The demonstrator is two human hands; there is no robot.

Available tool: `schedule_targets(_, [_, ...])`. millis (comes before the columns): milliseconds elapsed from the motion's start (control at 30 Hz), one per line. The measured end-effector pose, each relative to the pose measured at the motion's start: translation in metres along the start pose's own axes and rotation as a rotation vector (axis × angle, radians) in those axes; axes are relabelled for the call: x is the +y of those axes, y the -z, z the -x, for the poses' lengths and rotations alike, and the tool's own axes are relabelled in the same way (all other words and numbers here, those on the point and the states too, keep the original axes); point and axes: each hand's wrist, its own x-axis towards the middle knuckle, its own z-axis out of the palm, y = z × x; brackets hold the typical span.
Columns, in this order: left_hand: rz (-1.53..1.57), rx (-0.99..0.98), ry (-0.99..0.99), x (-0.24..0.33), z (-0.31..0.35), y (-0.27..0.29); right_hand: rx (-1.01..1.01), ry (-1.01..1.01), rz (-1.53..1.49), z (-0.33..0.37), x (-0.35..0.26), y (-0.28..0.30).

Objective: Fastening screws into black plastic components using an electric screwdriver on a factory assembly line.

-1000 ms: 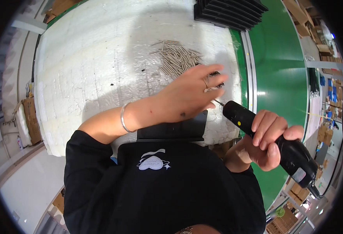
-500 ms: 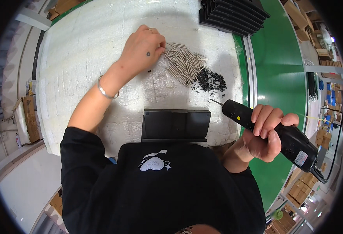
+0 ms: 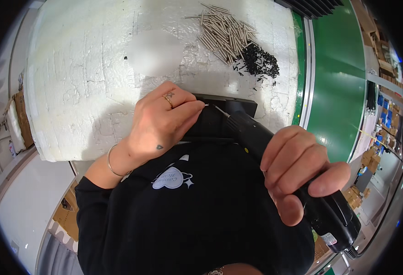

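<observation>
My right hand (image 3: 302, 169) is wrapped round a black electric screwdriver (image 3: 252, 133). The driver's thin bit points up and left, its tip just short of my left fingertips. My left hand (image 3: 169, 112) is closed in a pinch, with the small bright end of a metal pin (image 3: 206, 105) showing at the fingertips; the rest of the pin is hidden. Both hands are over a black rectangular part (image 3: 245, 106) lying close against my body, and they cover much of it. Whether the pin touches the part I cannot tell.
Beyond the part, a heap of silver metal pins (image 3: 226, 34) lies beside a pile of small black screws (image 3: 261, 62) on the white padded table cover (image 3: 82, 87). One black speck (image 3: 125, 57) sits farther left. Black ribbed parts (image 3: 316, 7) stand at the far right, by a green surface (image 3: 339, 59).
My left hand has come from the pin heap back to the black part, now with a pin in its pinch. The screwdriver has swung left, its bit now over the part.
</observation>
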Motion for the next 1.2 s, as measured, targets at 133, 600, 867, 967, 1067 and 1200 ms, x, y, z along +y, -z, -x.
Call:
schedule_targets(133, [-0.045,0.007,0.008,0.002,-0.001,-0.002,0.013,-0.036,0.014,0.004,0.006,0.001])
schedule_targets(600, [0.012,0.022,0.041,0.001,-0.002,-0.005,0.009,-0.027,0.003,0.001,0.015,0.001])
schedule_targets(867, [0.019,0.050,0.033,-0.002,0.000,-0.009,-0.017,-0.038,0.001,-0.003,0.014,-0.001])
schedule_targets(967, [0.025,0.047,0.037,-0.001,0.000,-0.010,-0.010,-0.053,0.015,-0.002,0.016,-0.003])
schedule_targets(1067, [0.041,0.048,0.037,-0.002,0.001,-0.011,-0.017,-0.086,0.031,-0.005,0.013,-0.004])
schedule_targets(1200, [0.084,0.049,0.046,0.000,0.003,-0.013,-0.013,-0.105,0.036,-0.010,0.013,-0.010])
